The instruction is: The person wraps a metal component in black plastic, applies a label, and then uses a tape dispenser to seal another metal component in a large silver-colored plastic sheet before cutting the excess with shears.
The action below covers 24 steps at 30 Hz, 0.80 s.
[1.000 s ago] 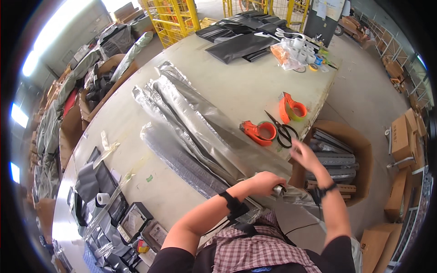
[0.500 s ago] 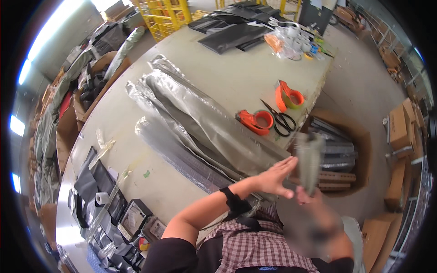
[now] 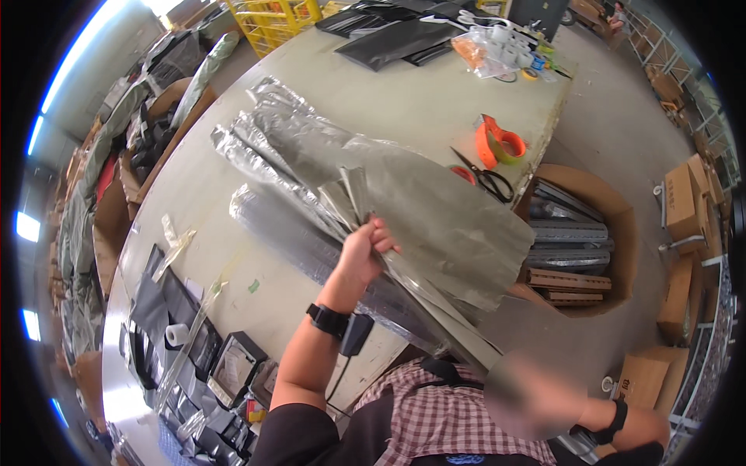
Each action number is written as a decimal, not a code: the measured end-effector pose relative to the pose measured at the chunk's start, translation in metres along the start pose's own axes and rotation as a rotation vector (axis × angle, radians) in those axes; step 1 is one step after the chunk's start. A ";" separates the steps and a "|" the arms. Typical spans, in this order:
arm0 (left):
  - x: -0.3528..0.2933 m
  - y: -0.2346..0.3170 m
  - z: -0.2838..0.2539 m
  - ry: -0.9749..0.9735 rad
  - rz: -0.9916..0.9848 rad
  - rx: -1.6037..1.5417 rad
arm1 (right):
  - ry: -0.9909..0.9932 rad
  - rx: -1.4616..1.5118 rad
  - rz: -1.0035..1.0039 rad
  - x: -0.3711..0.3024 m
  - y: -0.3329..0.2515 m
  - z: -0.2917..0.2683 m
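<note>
My left hand (image 3: 365, 250) is closed around a gathered fold of grey plastic film (image 3: 458, 233) above the table. A bunched tip of the film sticks up past my fist, and a wide loose flap spreads to the right. From the fist a narrow folded strip runs down to my right hand (image 3: 538, 392), which is blurred, so its fingers cannot be made out. Beneath lie long silvery-grey plastic sleeves (image 3: 268, 221). Past the flap are black-handled scissors (image 3: 493, 183) and an orange tape dispenser (image 3: 497, 147); a second orange dispenser (image 3: 461, 173) is mostly covered by the film.
An open cardboard box (image 3: 622, 256) with silvery wrapped lengths stands right of the table (image 3: 396, 113). Black sheets (image 3: 404, 43) and a bag of white rolls (image 3: 489, 54) lie at the far end. Black pieces and a small open box (image 3: 235, 369) sit at the near left.
My left hand has moved left and closed on the film. My right hand has dropped lower. The film has spread rightward over one tape dispenser.
</note>
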State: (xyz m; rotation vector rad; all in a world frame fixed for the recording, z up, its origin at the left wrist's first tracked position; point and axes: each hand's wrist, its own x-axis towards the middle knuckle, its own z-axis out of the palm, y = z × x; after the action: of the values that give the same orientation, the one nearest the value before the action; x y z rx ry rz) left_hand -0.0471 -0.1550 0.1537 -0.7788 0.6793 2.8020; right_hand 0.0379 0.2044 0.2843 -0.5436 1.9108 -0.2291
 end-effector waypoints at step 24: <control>0.020 0.367 -0.335 0.509 0.435 0.613 | 0.486 -0.043 0.129 0.088 0.062 0.106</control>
State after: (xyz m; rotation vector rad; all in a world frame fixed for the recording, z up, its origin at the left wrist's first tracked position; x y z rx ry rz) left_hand -0.0095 -0.6350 0.0287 -1.3254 1.8693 2.4483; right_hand 0.0908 0.2275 0.1447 -0.4137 2.4176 -0.2527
